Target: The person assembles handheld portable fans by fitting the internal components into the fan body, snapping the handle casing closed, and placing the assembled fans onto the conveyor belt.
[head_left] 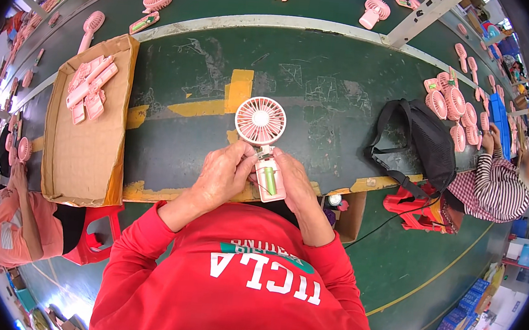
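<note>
A pink handheld fan (260, 120) lies between my hands near the table's front edge, its round grille pointing away from me. Its handle is uncovered and shows a green battery (269, 180) inside. My left hand (225, 169) pinches at the neck between grille and handle; what sits between thumb and fingertip there is too small to make out. Wrapped along the right side of the handle, my right hand (295, 179) grips the fan, its thumb by the neck.
A cardboard tray (82, 161) on the left holds pink handle covers (92, 84). To the right lie a black bag (417, 141) and a pile of pink fans (452, 103). Across a metal rail (277, 21), more fans rest on a green belt. Co-workers sit on both sides.
</note>
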